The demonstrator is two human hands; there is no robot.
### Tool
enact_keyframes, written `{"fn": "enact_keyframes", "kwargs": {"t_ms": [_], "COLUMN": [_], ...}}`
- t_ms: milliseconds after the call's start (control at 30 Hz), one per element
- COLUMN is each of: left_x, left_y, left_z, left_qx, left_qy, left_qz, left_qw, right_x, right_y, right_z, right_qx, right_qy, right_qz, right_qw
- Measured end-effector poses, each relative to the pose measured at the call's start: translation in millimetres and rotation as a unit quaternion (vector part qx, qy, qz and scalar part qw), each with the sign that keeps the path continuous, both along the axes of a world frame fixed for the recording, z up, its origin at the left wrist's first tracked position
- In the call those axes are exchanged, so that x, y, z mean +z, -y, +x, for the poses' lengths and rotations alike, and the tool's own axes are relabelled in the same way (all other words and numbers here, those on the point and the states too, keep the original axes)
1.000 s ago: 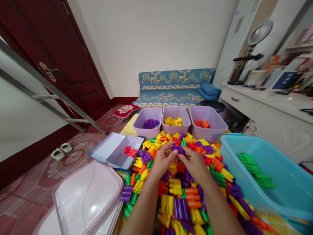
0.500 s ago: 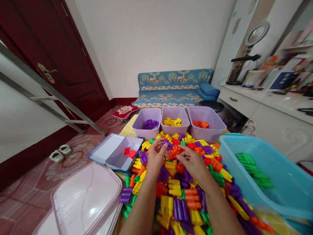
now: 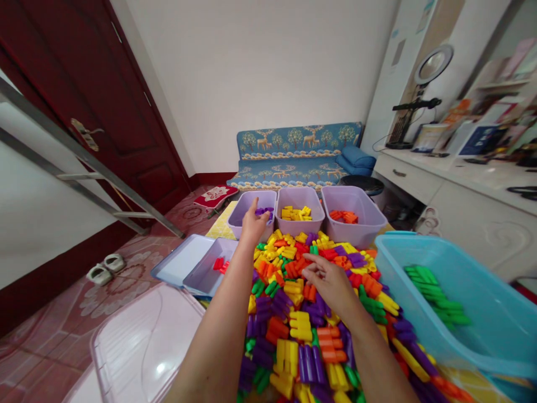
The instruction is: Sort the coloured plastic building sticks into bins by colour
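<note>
My left hand (image 3: 254,223) reaches over the near rim of the left lilac bin (image 3: 235,219), its fingers spread. Purple plastic blocks (image 3: 264,212) shaped like joined tubes lie in that bin, partly hidden by the hand. Over the middle of a large mixed pile of blocks hovers my right hand (image 3: 329,278), fingers loosely bent and apart, holding nothing I can see. Orange blocks (image 3: 295,267) lie just left of its fingertips. Yellow, purple, green and red pieces surround them.
A middle lilac bin (image 3: 300,228) contains yellow blocks; a right one (image 3: 354,232) has orange blocks. To the right stands a blue tub (image 3: 495,313) with green blocks. A lidded box (image 3: 201,274) at left holds red pieces, near stacked clear lids (image 3: 146,341).
My left hand has moved forward and left from the pile to the left lilac bin. The purple block it held is no longer in its fingers. My right hand has barely moved.
</note>
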State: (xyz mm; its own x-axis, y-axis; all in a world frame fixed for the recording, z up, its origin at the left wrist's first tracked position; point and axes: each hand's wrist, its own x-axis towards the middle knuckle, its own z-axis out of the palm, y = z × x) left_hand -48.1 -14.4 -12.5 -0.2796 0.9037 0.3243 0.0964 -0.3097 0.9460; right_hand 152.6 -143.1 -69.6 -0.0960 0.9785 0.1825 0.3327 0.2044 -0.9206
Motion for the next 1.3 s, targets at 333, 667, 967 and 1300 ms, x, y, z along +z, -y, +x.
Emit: {"fn": "enact_keyframes", "kwargs": {"t_ms": [333, 667, 967, 1300], "left_x": [-26.2, -53.5, -60.4, -57.8], "left_y": [77, 102, 103, 113], "left_z": [13, 31, 23, 31], "left_qx": [-0.115, -0.16, -0.148, -0.208], "left_qy": [-0.116, -0.082, -0.074, -0.158], "left_qz": [-0.004, -0.024, -0.026, -0.012], "left_qw": [0.987, 0.983, 0.986, 0.965], "right_x": [0.1, 26.7, 10.3, 7.1], "right_y": [3, 30, 27, 4], "right_z": [-3, -21, -34, -1], "right_qx": [0.007, 0.234, 0.203, -0.008], "right_qy": [0.029, 0.205, 0.247, 0.138], "right_qz": [-0.011, 0.029, 0.043, 0.026], "right_qw": [1.0, 0.95, 0.947, 0.99]}}
